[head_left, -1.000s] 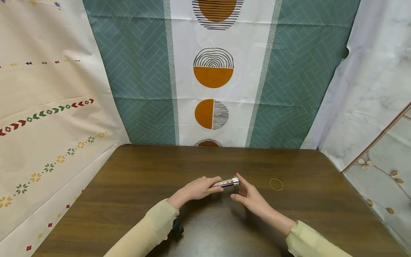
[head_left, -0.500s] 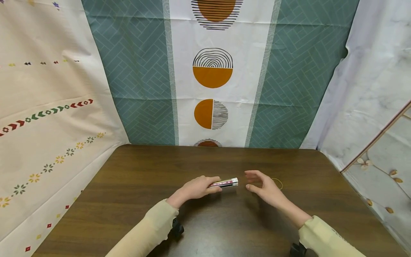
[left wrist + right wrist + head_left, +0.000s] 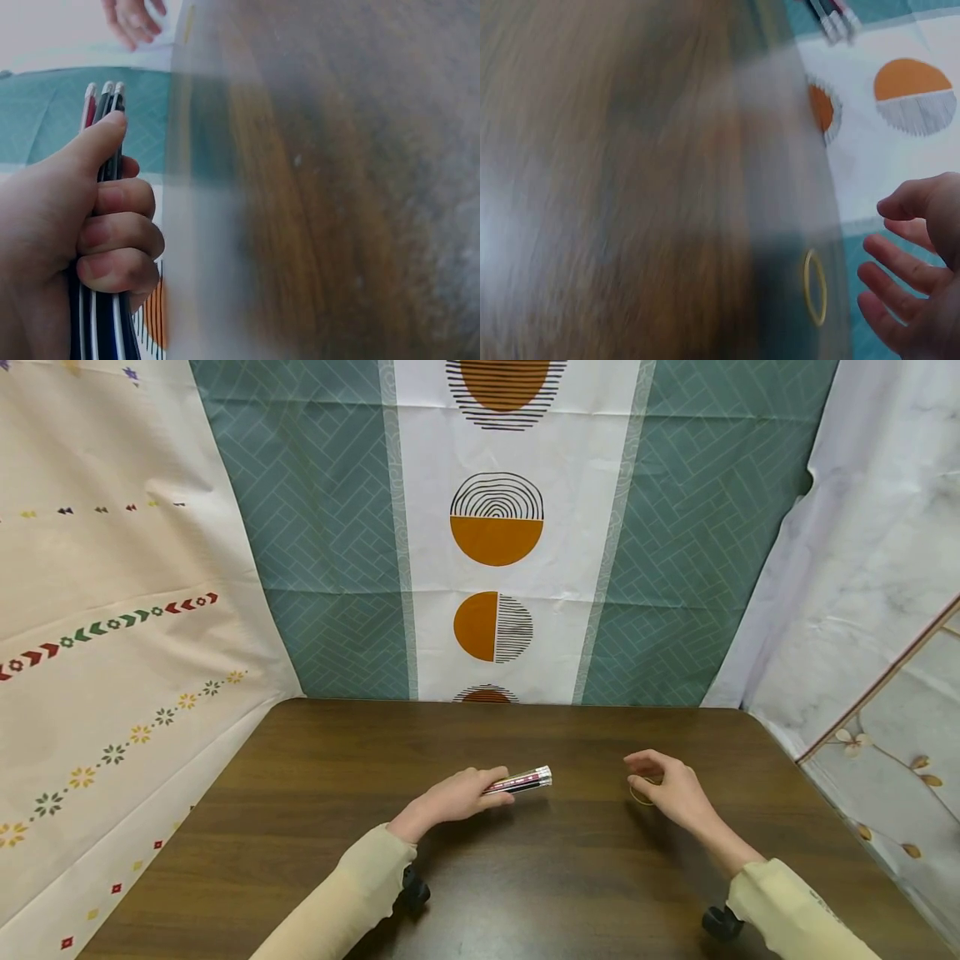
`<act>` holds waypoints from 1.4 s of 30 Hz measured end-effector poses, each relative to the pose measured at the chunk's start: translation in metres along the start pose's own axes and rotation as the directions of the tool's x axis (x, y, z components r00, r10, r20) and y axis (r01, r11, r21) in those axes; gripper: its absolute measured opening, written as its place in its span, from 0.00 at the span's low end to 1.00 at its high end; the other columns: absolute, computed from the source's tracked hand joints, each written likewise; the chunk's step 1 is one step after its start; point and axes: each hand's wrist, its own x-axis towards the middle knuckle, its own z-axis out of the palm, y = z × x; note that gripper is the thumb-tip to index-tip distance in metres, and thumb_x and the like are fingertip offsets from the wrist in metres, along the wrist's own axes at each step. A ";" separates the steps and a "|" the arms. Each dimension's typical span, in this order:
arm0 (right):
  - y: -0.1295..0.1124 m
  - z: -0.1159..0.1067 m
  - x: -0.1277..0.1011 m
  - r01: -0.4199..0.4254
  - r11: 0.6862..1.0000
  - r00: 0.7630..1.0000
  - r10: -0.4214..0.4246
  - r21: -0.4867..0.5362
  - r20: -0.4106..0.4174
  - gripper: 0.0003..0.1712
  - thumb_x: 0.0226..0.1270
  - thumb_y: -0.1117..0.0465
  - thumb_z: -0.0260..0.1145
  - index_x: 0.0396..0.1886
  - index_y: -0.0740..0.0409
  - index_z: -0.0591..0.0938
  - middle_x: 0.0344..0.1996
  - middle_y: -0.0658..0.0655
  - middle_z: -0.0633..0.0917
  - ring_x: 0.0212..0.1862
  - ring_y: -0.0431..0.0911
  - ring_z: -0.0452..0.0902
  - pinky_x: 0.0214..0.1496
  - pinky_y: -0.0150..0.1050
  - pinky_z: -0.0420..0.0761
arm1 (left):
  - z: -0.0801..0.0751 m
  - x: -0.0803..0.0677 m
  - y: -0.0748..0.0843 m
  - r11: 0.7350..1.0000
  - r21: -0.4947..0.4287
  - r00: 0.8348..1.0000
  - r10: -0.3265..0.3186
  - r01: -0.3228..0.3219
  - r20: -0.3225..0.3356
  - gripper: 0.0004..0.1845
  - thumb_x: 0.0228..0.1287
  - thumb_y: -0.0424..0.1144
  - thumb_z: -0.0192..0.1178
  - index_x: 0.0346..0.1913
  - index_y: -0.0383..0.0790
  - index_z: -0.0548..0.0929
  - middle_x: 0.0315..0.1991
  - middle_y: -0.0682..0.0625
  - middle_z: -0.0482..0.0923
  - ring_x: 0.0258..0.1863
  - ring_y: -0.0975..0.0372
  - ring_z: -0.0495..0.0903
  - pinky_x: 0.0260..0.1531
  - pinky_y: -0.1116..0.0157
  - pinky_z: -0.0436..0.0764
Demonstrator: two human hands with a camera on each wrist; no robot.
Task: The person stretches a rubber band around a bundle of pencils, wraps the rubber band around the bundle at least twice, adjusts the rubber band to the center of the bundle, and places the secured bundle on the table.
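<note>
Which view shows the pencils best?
Left wrist: the pencils are close up, visible above and below the left hand. The head view shows only one end, small; the right wrist just the ends at the top edge.

From here it looks like a screened-off table spot — creased cloth hems in a brown table (image 3: 525,877) on three sides: a cream sheet (image 3: 112,560) at left, a teal-and-white sheet (image 3: 322,527) behind, a marbled sheet (image 3: 885,510) at right. Home or workroom — I can't tell.

the right hand (image 3: 675,789) has moved near the yellow band (image 3: 806,283)
</note>
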 end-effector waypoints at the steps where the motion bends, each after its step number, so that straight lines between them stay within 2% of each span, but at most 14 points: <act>1: 0.003 0.000 -0.001 0.013 1.000 1.000 -0.013 -0.023 -0.003 0.16 0.64 0.65 0.68 0.52 0.60 0.83 0.45 0.62 0.88 0.46 0.58 0.85 0.44 0.49 0.82 | -0.001 0.000 -0.001 1.000 -0.008 1.000 -0.002 0.002 0.001 0.13 0.72 0.54 0.55 0.47 0.50 0.75 0.32 0.57 0.75 0.27 0.69 0.70 0.32 0.70 0.71; 5: 0.015 0.000 -0.004 0.054 0.992 0.999 -0.053 -0.117 0.005 0.14 0.62 0.63 0.70 0.48 0.58 0.85 0.43 0.60 0.89 0.46 0.58 0.85 0.48 0.56 0.81 | -0.003 -0.001 -0.003 1.000 -0.031 1.000 -0.006 0.006 0.000 0.13 0.71 0.53 0.57 0.47 0.50 0.74 0.34 0.56 0.76 0.28 0.68 0.72 0.33 0.69 0.73; 10: 0.025 0.000 -0.009 0.080 0.973 0.996 -0.073 -0.215 0.041 0.13 0.60 0.60 0.73 0.45 0.55 0.87 0.43 0.57 0.89 0.47 0.57 0.84 0.49 0.57 0.80 | -0.005 -0.001 -0.005 1.000 -0.026 1.000 0.006 -0.006 -0.012 0.11 0.71 0.51 0.58 0.46 0.49 0.74 0.34 0.56 0.76 0.29 0.67 0.73 0.34 0.69 0.73; 14: 0.029 -0.002 -0.010 0.113 0.960 0.993 -0.101 -0.255 0.057 0.13 0.57 0.60 0.75 0.43 0.53 0.88 0.41 0.55 0.88 0.45 0.55 0.83 0.48 0.56 0.79 | -0.004 0.000 -0.007 1.000 -0.026 1.000 0.012 -0.013 -0.013 0.11 0.71 0.51 0.58 0.46 0.49 0.74 0.33 0.57 0.76 0.29 0.67 0.73 0.34 0.69 0.73; 20: 0.034 -0.003 -0.009 0.144 0.953 0.989 -0.128 -0.266 0.078 0.10 0.55 0.60 0.76 0.38 0.53 0.90 0.38 0.54 0.88 0.42 0.54 0.83 0.46 0.53 0.80 | -0.003 0.001 -0.010 1.000 -0.028 1.000 0.016 -0.015 0.018 0.12 0.70 0.53 0.58 0.46 0.50 0.74 0.32 0.57 0.75 0.28 0.68 0.72 0.33 0.70 0.73; 24: 0.034 -0.004 -0.008 0.139 0.947 0.990 -0.128 -0.291 0.057 0.05 0.51 0.61 0.78 0.29 0.49 0.90 0.31 0.49 0.88 0.37 0.51 0.84 0.41 0.47 0.80 | -0.003 0.002 -0.011 1.000 -0.014 0.999 0.024 -0.024 0.032 0.13 0.71 0.53 0.58 0.46 0.49 0.74 0.32 0.57 0.74 0.28 0.69 0.71 0.33 0.70 0.73; 28: 0.031 -0.003 -0.006 0.133 0.945 0.991 -0.119 -0.299 0.063 0.07 0.50 0.61 0.78 0.22 0.45 0.87 0.26 0.44 0.86 0.32 0.45 0.81 0.35 0.41 0.78 | -0.002 0.001 -0.013 1.000 -0.004 1.000 0.014 -0.014 0.028 0.13 0.70 0.54 0.58 0.46 0.50 0.75 0.32 0.57 0.75 0.28 0.69 0.72 0.33 0.70 0.73; 33: 0.029 -0.001 -0.003 0.110 0.947 0.992 -0.088 -0.302 0.087 0.09 0.53 0.62 0.76 0.21 0.44 0.85 0.25 0.42 0.84 0.33 0.41 0.77 0.34 0.39 0.75 | -0.001 0.002 -0.015 1.000 -0.003 0.999 0.020 -0.019 0.028 0.14 0.71 0.54 0.57 0.46 0.49 0.74 0.32 0.57 0.74 0.28 0.69 0.72 0.33 0.71 0.73; 37: 0.031 0.000 -0.003 0.125 0.945 0.990 -0.100 -0.304 0.098 0.11 0.52 0.64 0.74 0.20 0.45 0.82 0.24 0.42 0.81 0.33 0.40 0.73 0.35 0.38 0.72 | -0.001 0.004 -0.012 0.999 -0.012 0.999 0.036 -0.036 0.033 0.13 0.71 0.54 0.56 0.45 0.50 0.74 0.30 0.58 0.73 0.27 0.70 0.70 0.32 0.71 0.72; 42: 0.034 0.003 -0.002 0.136 0.956 0.989 -0.115 -0.259 0.093 0.11 0.56 0.65 0.70 0.24 0.46 0.78 0.22 0.42 0.80 0.27 0.34 0.70 0.31 0.32 0.69 | -0.002 0.005 -0.008 0.998 -0.008 0.998 0.056 -0.056 0.030 0.12 0.72 0.53 0.56 0.42 0.50 0.74 0.29 0.59 0.72 0.25 0.71 0.69 0.31 0.71 0.71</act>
